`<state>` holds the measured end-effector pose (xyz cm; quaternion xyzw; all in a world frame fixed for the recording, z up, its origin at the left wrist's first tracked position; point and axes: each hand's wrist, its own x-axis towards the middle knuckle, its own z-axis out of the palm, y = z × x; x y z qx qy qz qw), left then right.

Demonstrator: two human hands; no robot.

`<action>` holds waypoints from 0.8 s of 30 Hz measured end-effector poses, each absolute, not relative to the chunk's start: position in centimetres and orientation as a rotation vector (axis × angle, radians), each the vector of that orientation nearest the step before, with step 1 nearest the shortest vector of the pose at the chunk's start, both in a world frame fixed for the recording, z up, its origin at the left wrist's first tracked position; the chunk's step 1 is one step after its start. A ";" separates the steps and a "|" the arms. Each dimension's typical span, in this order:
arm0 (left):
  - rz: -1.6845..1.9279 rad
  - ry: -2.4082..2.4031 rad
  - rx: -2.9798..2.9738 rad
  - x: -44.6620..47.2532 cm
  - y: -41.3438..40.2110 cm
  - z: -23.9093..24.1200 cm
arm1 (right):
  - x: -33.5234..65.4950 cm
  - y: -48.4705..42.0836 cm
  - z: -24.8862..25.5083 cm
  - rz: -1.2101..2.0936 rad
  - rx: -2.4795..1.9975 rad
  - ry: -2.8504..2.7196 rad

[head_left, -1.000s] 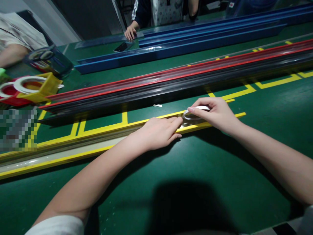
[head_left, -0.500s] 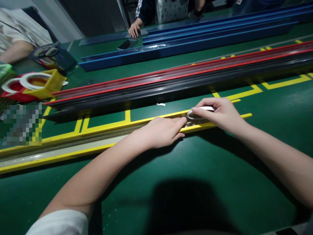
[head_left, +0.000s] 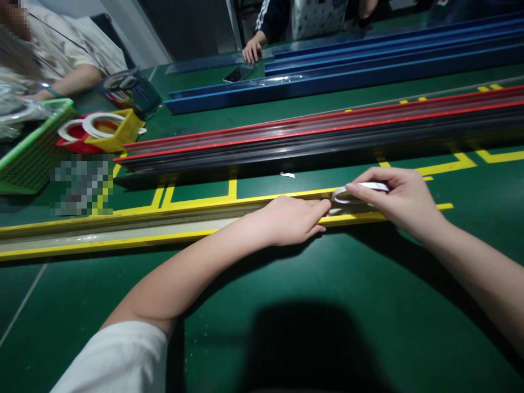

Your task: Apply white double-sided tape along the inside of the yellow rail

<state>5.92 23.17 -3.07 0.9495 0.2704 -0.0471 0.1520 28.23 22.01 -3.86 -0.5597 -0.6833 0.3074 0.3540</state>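
Note:
A long yellow channel strip [head_left: 123, 234] lies across the green table in front of me. My left hand [head_left: 292, 221] rests palm down on it, fingers stretched flat along the strip. Just to its right, my right hand [head_left: 399, 199] pinches a small roll of white tape [head_left: 360, 188] held over the strip's right end. The tips of the two hands nearly touch.
A red and black bundle of long profiles [head_left: 327, 134] lies behind the strip, blue profiles [head_left: 327, 76] farther back. Tape rolls on yellow and red holders [head_left: 102, 131] and a green basket [head_left: 28, 158] stand at the left. Other people sit at the far left and at the back, beside a phone [head_left: 238, 73].
The view has swung left, so everything sits further right in the frame. Both hands keep the same hold on the strip and tape roll.

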 end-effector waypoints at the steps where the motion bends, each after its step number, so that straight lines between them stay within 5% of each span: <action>1: -0.140 0.778 2.722 5.9 23.2 -3.1 | 28.3 22.0 -3.9 0.783 -1.449 -1.758; 13: -0.148 0.790 2.713 5.9 23.2 -3.3 | 29.1 22.6 -3.6 1.007 -1.403 -1.734; 24: -0.136 0.822 2.746 6.4 22.9 -2.9 | 31.3 23.7 -3.0 0.846 -1.432 -1.828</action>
